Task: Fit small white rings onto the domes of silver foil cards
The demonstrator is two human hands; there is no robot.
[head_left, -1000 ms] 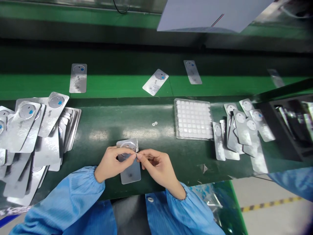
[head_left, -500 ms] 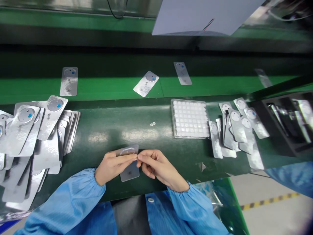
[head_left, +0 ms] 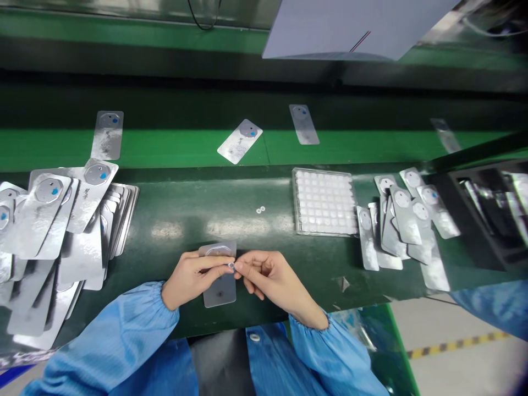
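Note:
My left hand (head_left: 198,279) pinches a small white ring (head_left: 231,265) between thumb and forefinger. My right hand (head_left: 264,275) meets it there, thumb and forefinger pressed together at the ring's right side. Under both hands lies a grey phone-shaped plate (head_left: 220,291) with a round camera area at its top, partly hidden by my left fingers. Farther up on the dark green bench, two small white rings (head_left: 260,210) lie side by side. A clear tray (head_left: 295,203) with rows of white pieces stands to their right.
Piled silver plates (head_left: 82,258) cover the bench at left; a smaller group of plates (head_left: 406,217) lies at right beside a dark bin (head_left: 466,220). Several plates, one a tilted plate (head_left: 240,142), rest on the green belt (head_left: 173,148) behind. A blue sleeve (head_left: 495,308) shows at far right.
The fingertips have parted slightly, so the white ring between them now shows. Plates on the belt have shifted left against the bench. The view has moved a little.

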